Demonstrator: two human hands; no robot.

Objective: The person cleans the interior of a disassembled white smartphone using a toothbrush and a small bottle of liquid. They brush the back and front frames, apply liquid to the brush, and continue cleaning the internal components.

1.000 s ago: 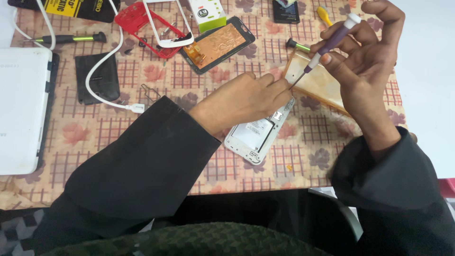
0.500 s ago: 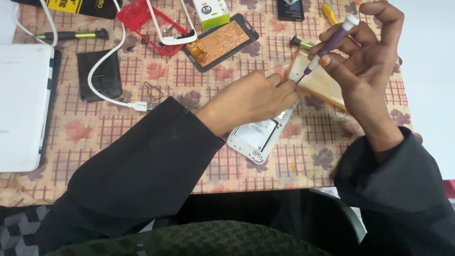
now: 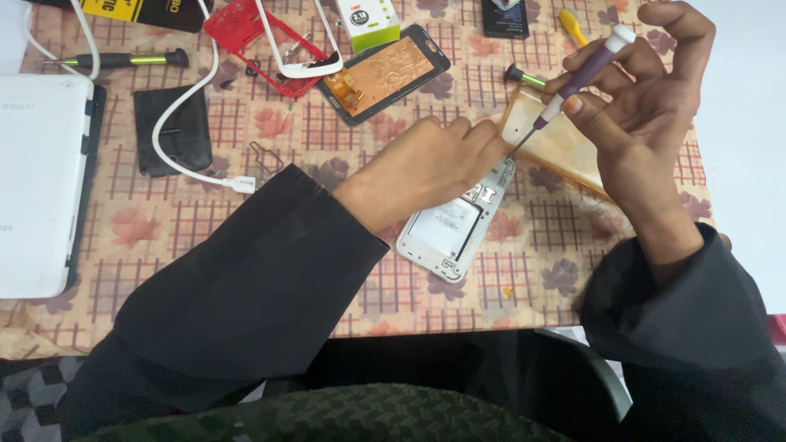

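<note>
Far left, at 9 o'clock: a white tablet-like device lies flat on the surface, which wears a checked floral cloth. Just right of it, a black pouch, with a white cable looping across it and ending in a plug near 10 o'clock of your left forearm. Above, at 11 o'clock, a black-and-green screwdriver lies flat.

Top centre, 12 o'clock: a red phone frame, a white bezel overlapping it, and a copper-backed screen panel beside them. A small white and green box stands just above the panel.

Centre: your left hand rests knuckles up, its grip pressed down on the upper end of the opened white phone body. The phone lies flat and angled, its lower end pointing to 7 o'clock, battery bay showing; its top end is hidden under your fingers.

Right of centre, 2 o'clock: a tan translucent case lies touching the phone's top edge.

Right: your right hand is raised, grip clamped on a purple-and-white precision screwdriver, tilted with its tip down toward 7 o'clock, meeting the phone by your left fingertips. Whether the tip sits in a screw, I cannot tell.
</note>
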